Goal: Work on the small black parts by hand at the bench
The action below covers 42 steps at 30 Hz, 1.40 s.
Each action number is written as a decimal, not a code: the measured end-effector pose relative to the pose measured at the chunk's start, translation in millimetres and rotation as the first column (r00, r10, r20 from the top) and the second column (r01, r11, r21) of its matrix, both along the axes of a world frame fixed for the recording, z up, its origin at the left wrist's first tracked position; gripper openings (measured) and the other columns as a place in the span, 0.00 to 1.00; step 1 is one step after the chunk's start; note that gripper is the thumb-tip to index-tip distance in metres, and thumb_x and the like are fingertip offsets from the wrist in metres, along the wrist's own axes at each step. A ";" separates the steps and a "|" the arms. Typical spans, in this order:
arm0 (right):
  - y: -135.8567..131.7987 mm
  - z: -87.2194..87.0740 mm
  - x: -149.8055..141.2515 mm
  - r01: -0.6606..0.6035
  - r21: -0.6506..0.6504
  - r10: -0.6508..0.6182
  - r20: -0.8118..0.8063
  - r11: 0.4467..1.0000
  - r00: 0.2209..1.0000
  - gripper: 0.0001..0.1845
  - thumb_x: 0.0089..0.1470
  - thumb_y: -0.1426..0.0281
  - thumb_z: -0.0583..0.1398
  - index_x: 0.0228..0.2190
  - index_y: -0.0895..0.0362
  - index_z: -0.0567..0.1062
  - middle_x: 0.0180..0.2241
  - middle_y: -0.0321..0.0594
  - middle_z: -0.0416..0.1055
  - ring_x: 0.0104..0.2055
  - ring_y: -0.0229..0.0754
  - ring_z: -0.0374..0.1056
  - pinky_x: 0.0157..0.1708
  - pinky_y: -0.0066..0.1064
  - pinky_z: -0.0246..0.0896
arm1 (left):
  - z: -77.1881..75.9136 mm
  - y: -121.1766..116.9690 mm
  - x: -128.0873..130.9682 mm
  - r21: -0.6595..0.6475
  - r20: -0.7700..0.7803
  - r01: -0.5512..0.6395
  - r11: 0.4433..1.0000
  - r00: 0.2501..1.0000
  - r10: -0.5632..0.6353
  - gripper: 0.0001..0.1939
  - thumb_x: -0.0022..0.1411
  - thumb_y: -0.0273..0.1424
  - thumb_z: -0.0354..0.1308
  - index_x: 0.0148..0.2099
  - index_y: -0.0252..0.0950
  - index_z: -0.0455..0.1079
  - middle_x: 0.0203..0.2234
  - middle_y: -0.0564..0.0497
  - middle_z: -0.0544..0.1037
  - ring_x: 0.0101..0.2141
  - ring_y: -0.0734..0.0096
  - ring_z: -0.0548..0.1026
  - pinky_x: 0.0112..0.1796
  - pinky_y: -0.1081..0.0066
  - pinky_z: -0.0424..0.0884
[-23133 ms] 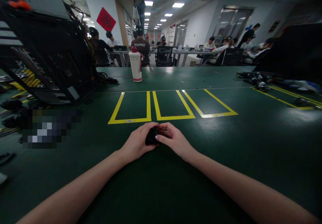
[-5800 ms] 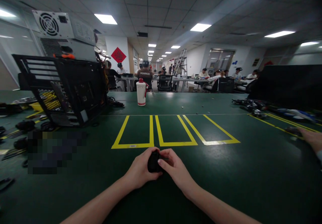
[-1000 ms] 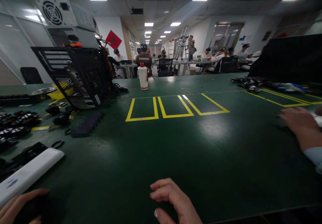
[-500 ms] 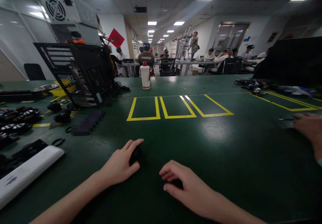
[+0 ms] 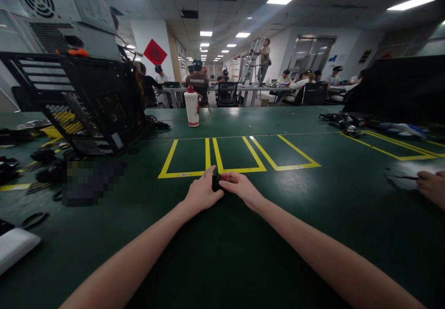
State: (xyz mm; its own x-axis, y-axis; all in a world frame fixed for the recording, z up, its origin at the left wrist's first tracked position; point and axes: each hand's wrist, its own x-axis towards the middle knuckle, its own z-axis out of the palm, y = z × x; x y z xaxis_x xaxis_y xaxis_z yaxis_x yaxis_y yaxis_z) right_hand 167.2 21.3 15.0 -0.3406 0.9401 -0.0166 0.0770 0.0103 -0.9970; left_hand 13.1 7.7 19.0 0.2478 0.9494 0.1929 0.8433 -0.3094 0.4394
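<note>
Black and small, the object (image 5: 216, 182) sits between both hands above the green table (image 5: 222, 262), just on the near side of the yellow tape outlines (image 5: 241, 170). The left hand (image 5: 202, 193) is curled round it in a grip; the right hand (image 5: 243, 189) brings thumb and fingertips together at its side, though whether they pinch it or merely touch it cannot be told. The step in hand looks like close two-handed handling — the left bearing the piece, the right working at its edge. Any further fingertip work would call for a steady left hold and light, exact contact from the right. Fingers cover most of the piece, so its shape and kind stay unclear. A pixelated patch (image 5: 90, 184) masks something at left, and a co-worker's hand (image 5: 433, 188), cut off at the right edge, holds a thin dark item (image 5: 405, 177), too blurred to name.
</note>
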 end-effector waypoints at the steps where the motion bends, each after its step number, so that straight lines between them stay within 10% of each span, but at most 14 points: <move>1: 1.8 -0.8 -0.1 0.011 0.001 -0.011 -0.005 1.000 1.000 0.18 0.42 0.68 0.61 0.39 0.59 0.69 0.40 0.43 0.68 0.43 0.42 0.64 0.47 0.40 0.56 | -0.5 1.0 0.7 0.016 0.007 0.001 1.000 1.000 -0.001 0.32 0.52 0.40 0.51 0.57 0.38 0.44 0.50 0.41 0.61 0.41 0.54 0.70 0.38 0.58 0.66; 16: -0.9 -5.4 4.2 -0.092 0.115 0.115 -0.212 0.989 0.970 0.18 0.42 0.75 0.60 0.39 0.55 0.67 0.41 0.38 0.68 0.44 0.39 0.64 0.49 0.37 0.54 | 13.9 -9.3 -15.9 -0.071 0.299 0.314 0.947 0.912 -0.280 0.29 0.56 0.36 0.51 0.57 0.43 0.43 0.52 0.47 0.57 0.42 0.63 0.68 0.36 0.65 0.69; 42: -11.5 -11.0 2.1 -0.037 0.207 0.068 -0.148 0.978 0.987 0.18 0.42 0.72 0.60 0.39 0.55 0.67 0.41 0.39 0.67 0.43 0.40 0.65 0.47 0.36 0.59 | -0.9 -9.8 -9.1 0.105 -0.052 0.280 0.954 0.960 -0.276 0.35 0.55 0.36 0.51 0.58 0.41 0.33 0.53 0.42 0.51 0.37 0.61 0.71 0.34 0.62 0.70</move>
